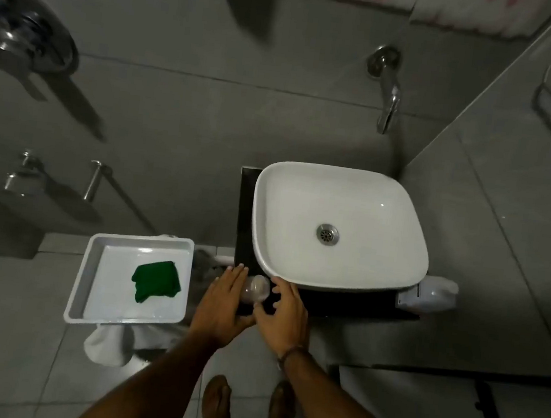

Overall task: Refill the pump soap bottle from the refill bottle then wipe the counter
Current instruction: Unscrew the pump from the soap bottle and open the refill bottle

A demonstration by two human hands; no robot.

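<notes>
Head view, left hand (222, 300): reaching forward over the near left corner of the dark counter (352, 303), fingers extended and held together, palm facing the small bottle; the hand is lying just beside the bottle's left side, and contact cannot be confirmed
Head view, right hand (284, 316): reaching in from the right, fingers spread and loosely curved, fingertips (277, 283) sitting at the bottle's right side; a firm grasp cannot be confirmed; a dark band is circling the wrist
Head view, small bottle (255, 289): clear, rounded, with pale contents, standing on the counter between the two hands, just in front of the basin's near left corner; whether it is the pump bottle or the refill bottle cannot be told, and no pump head is showing
Head view, basin (344, 196): white, rounded-rectangular, sitting on top of the counter, with a metal drain (327, 234) at its centre
Head view, tap (385, 87): chrome, projecting from the grey tiled wall above the basin
Head view, white tray (86, 276): resting to the left of the counter, well apart from the bottle
Head view, green cloth (156, 281): folded, lying inside the tray towards its right side
Head view, white dispenser (429, 293): sitting at the right end of the counter, beside the basin
</notes>
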